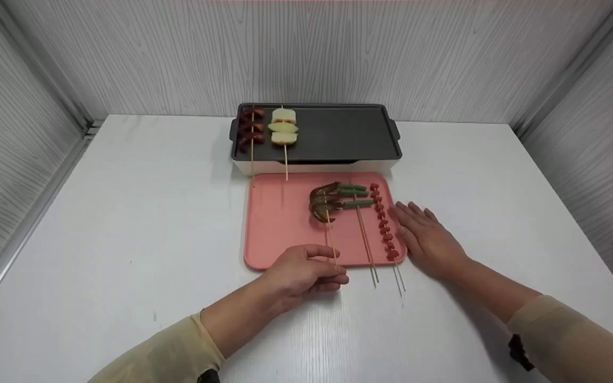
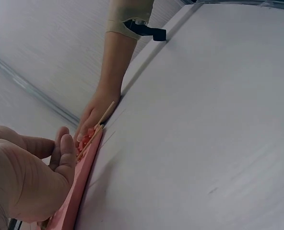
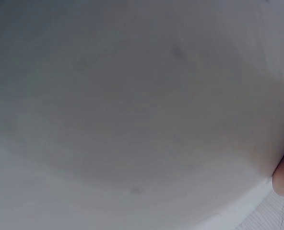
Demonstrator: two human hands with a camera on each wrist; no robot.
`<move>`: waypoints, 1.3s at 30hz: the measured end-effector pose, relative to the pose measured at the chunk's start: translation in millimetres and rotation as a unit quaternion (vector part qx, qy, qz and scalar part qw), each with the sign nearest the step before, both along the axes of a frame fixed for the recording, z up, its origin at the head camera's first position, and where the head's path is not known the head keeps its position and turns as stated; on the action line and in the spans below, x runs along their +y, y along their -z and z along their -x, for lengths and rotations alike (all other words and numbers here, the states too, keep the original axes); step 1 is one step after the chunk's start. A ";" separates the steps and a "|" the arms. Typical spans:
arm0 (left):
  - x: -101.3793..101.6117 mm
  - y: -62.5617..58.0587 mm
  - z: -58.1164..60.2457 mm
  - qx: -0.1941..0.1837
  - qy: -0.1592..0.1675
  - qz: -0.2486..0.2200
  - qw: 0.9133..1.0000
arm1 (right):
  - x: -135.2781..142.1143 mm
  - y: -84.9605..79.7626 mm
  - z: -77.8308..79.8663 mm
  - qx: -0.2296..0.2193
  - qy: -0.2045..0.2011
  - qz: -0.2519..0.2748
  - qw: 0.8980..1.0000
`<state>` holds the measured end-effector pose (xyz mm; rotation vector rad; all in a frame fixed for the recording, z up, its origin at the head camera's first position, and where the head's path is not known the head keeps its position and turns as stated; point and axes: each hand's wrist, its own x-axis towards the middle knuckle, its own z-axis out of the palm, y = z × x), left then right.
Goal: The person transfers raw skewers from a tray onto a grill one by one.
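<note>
From the head view, I see the left hand (image 1: pixel 304 271) pinching the bare stick of a prawn-like skewer (image 1: pixel 323 202), whose shadow suggests it is just off the pink tray (image 1: pixel 277 234). The grip is low, probably to keep fingers off the food; the green bean-like skewer (image 1: pixel 356 194) and red-chunk skewer (image 1: pixel 383 223) overhang the near rim, handy for grasping. Two more, one dark red (image 1: pixel 252 127), one pale-sliced (image 1: pixel 284 127), lie across the griddle (image 1: pixel 346 133), sticks toward the person. The right hand (image 1: pixel 433 242) lies flat, fingers extended, holding nothing, at the tray's right edge, perhaps steadying it. The left wrist view shows the left hand's curled fingers and thumb, the stick hidden. In the right wrist view only blurred white and a sliver of skin appear; I can't tell the fingers' pose there.
</note>
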<state>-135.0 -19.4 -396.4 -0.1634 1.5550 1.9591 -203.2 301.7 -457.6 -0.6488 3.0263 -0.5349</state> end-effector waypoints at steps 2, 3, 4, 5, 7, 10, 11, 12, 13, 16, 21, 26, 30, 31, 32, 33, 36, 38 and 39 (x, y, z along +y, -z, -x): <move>-1.0 -1.3 -1.6 0.005 -0.001 0.006 1.000 | -0.1 0.2 -0.1 0.002 0.000 0.000 1.000; -1.4 -2.0 -2.3 0.009 -0.001 0.009 1.000 | 0.1 0.5 -0.1 0.003 0.000 0.000 1.000; -2.1 -2.6 -3.2 0.014 -0.002 0.012 1.000 | 0.1 0.7 -0.2 0.005 -0.001 0.002 1.000; -2.6 -3.2 -4.0 0.018 -0.003 0.014 1.000 | 0.4 1.0 -0.1 0.006 -0.001 0.003 1.000; -3.6 -4.0 -5.2 0.026 -0.005 0.017 1.000 | 1.0 2.0 0.1 0.008 -0.003 0.004 1.000; -5.1 -6.1 -7.0 0.036 -0.005 0.021 0.999 | 1.7 2.9 0.4 0.010 -0.003 0.003 1.000; -5.4 -6.8 -7.2 0.038 -0.004 0.022 0.999 | 2.1 3.3 0.6 0.009 -0.003 0.002 1.000; -5.7 -7.5 -7.3 0.040 -0.003 0.023 0.999 | 2.1 3.4 0.7 0.009 -0.002 0.001 1.000; -6.0 -8.4 -7.5 0.043 -0.003 0.024 0.999 | 2.3 3.4 0.7 0.009 -0.002 0.000 1.000; -7.1 -11.1 -8.2 0.052 -0.001 0.028 0.998 | 2.2 3.3 0.7 0.008 -0.001 0.000 1.000; -9.2 -15.8 -7.7 0.065 0.009 0.030 0.997 | 1.6 2.3 0.4 0.007 -0.002 0.001 1.000; -12.1 -21.3 -3.3 0.073 0.025 0.035 0.996 | 0.9 1.6 0.7 0.005 0.001 0.000 1.000; -13.6 -24.3 1.4 0.081 0.029 0.035 0.996 | 0.3 1.9 1.2 0.000 0.003 -0.002 1.000; -13.9 -24.8 2.2 0.082 0.029 0.035 0.996 | 0.1 2.0 1.3 -0.001 0.003 -0.003 1.000; -14.1 -25.4 2.5 0.082 0.030 0.035 0.996 | 0.0 2.1 1.4 -0.003 0.002 -0.003 1.000; -14.2 -26.0 2.3 0.083 0.030 0.034 0.996 | -0.1 2.2 1.5 -0.003 0.001 -0.004 1.000; -14.0 -27.5 0.6 0.080 0.032 0.030 0.996 | -0.1 2.2 1.4 -0.003 0.001 -0.006 1.000; -13.3 -28.6 -1.1 0.076 0.033 0.027 0.996 | 0.3 2.1 1.3 -0.002 0.003 -0.007 1.000; -12.9 -29.3 -1.9 0.074 0.034 0.025 0.996 | 0.4 2.1 1.2 -0.002 0.004 -0.008 1.000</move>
